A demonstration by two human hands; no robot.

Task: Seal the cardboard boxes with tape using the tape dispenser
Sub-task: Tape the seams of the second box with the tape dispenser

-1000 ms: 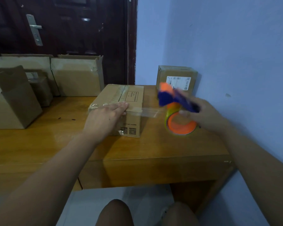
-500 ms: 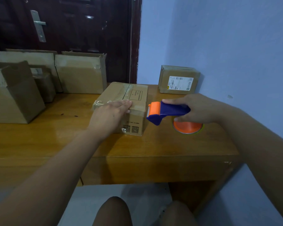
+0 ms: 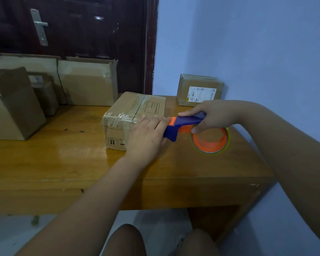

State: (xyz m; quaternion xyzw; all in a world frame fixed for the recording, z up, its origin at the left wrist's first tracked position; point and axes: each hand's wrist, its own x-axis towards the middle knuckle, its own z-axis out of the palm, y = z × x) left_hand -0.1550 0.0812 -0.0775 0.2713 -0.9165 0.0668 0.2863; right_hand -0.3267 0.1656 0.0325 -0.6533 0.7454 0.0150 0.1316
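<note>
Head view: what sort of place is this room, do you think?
Probably a small home packing corner, not a warehouse: a wooden table beside a dark door, open cardboard boxes at its far side, a labelled parcel, and a tape dispenser in the right hand.

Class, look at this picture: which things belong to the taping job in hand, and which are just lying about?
In the job: taped box, pressed by the left hand; tape dispenser, gripped by the right hand.
Lying about: labelled box by the wall; open boxes at the back left, perhaps awaiting sealing; door.
</note>
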